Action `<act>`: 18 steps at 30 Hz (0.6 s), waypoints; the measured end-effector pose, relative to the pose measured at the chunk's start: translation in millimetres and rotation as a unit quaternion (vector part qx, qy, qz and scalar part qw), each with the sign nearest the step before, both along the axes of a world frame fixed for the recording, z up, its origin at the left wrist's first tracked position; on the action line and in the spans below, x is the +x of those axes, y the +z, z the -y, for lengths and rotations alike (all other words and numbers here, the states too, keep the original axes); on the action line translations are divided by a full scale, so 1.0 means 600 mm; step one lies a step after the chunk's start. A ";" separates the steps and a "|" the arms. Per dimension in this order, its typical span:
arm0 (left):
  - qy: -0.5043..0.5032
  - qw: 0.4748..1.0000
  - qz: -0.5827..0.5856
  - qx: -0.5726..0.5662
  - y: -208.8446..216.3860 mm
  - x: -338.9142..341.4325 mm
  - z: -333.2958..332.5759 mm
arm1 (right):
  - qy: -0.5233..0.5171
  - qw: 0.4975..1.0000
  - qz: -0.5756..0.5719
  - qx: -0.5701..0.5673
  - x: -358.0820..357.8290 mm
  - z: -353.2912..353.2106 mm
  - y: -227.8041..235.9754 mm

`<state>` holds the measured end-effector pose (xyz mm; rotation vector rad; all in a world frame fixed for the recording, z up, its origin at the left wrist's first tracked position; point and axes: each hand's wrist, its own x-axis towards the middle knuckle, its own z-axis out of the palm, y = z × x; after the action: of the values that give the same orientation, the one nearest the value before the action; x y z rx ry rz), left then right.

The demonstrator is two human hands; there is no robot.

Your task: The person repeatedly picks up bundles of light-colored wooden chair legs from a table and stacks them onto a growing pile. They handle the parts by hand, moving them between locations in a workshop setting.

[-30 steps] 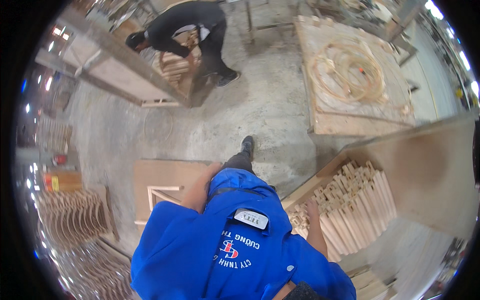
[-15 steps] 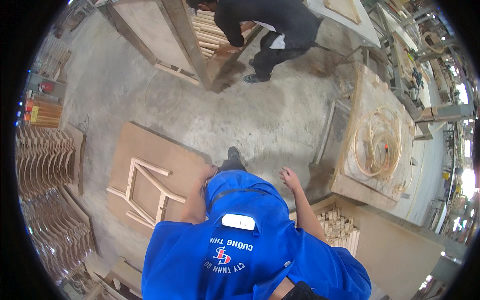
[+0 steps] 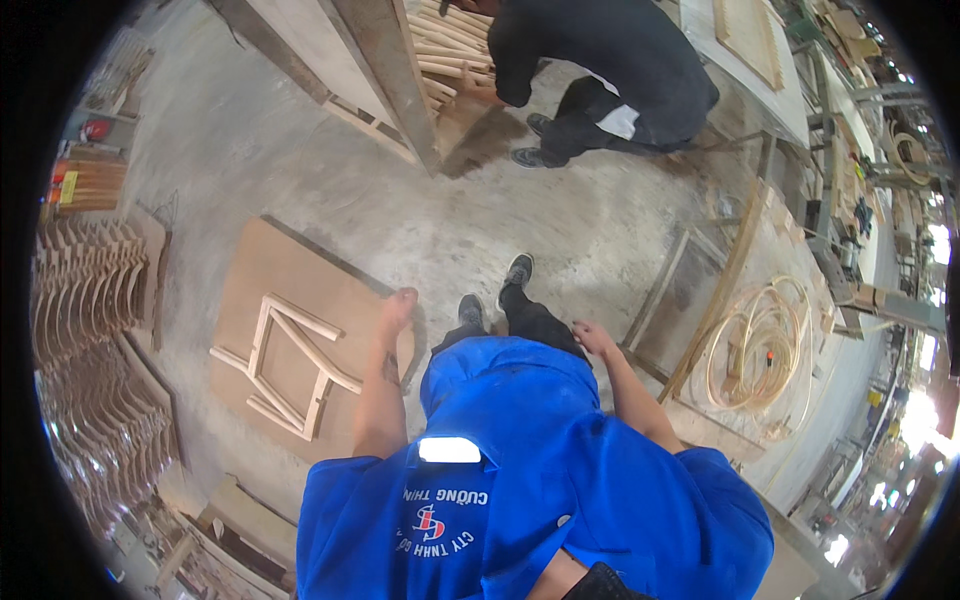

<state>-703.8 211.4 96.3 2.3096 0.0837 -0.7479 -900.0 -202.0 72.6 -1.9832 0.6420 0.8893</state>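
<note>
My left hand [image 3: 400, 304] hangs over the right edge of a flat brown board [image 3: 245, 275], its fingers curled in and nothing seen in them. On that board lies a pale wooden frame [image 3: 257, 350], made of several joined bars, apart from my hand. My right hand [image 3: 592, 337] is held low beside my right leg, fingers loosely bent and partly apart, with no object in it. Nearest to it is a wooden-edged frame [image 3: 655, 290] leaning by a workbench.
A co-worker in dark clothes [image 3: 600, 70] bends over wooden sticks [image 3: 450, 45] beside a tall panel [image 3: 385, 70]. Coiled pale hose [image 3: 755, 350] rests on the bench at right. Stacked curved wooden parts [image 3: 90, 290] line the left. Grey concrete floor [image 3: 400, 220] stretches ahead.
I have stepped forward, and both my shoes now show. My left hand has swung forward and up from my hip; my right hand has drawn in nearer my leg. The co-worker bends lower.
</note>
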 end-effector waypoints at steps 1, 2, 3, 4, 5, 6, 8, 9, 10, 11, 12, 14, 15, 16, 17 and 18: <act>-0.005 1.000 0.015 -0.003 0.003 -0.004 0.014 | 0.005 1.000 -0.001 -0.024 -0.010 0.045 -0.012; -0.004 1.000 0.010 -0.005 0.010 -0.010 0.031 | 0.004 0.999 -0.001 -0.034 -0.023 0.079 -0.027; 0.025 0.999 -0.017 0.032 0.028 -0.035 0.002 | -0.016 0.997 -0.082 0.000 -0.005 0.056 -0.032; 0.079 0.992 -0.076 0.056 0.048 -0.058 -0.012 | -0.038 0.986 -0.161 0.029 0.022 0.037 -0.030; 0.135 0.979 -0.145 0.042 0.059 -0.068 0.006 | -0.024 0.989 -0.141 0.039 0.045 0.062 -0.034; 0.189 0.960 -0.206 0.025 0.070 -0.072 0.025 | -0.010 0.991 -0.122 0.048 0.062 0.098 -0.041; 0.101 0.980 -0.162 0.051 0.107 -0.092 0.039 | -0.017 0.983 -0.166 0.075 0.116 0.100 -0.054; -0.046 0.997 -0.030 0.057 0.113 -0.075 0.073 | 0.051 0.991 -0.103 0.067 0.151 0.152 -0.071; -0.189 0.975 0.087 0.074 0.122 -0.065 0.084 | 0.056 0.993 -0.069 0.076 0.184 0.166 -0.083; -0.100 0.990 0.087 0.038 0.123 -0.064 0.099 | 0.063 0.994 -0.036 0.076 0.219 0.187 -0.089; -0.011 0.997 0.074 0.020 0.128 -0.073 0.112 | -0.005 0.995 -0.039 0.091 0.248 0.177 -0.092; 0.148 0.987 0.022 -0.064 0.123 -0.063 0.146 | 0.116 0.992 0.045 0.013 0.318 0.196 -0.093; 0.221 0.969 -0.026 -0.103 0.127 -0.049 0.155 | 0.080 0.995 0.027 0.060 0.349 0.179 -0.087; 0.299 0.942 -0.074 -0.133 0.134 -0.050 0.146 | 0.048 0.992 0.003 0.114 0.374 0.142 -0.071; 0.261 0.954 -0.088 -0.114 0.140 -0.047 0.141 | 0.007 0.987 -0.023 0.160 0.388 0.117 -0.061; 0.216 0.966 -0.097 -0.105 0.141 -0.037 0.137 | 0.014 0.987 -0.015 0.162 0.401 0.108 -0.057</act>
<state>-726.0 129.1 181.0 1.9176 0.5524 -0.7134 -659.5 -266.7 38.6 -1.6939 0.4540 0.9753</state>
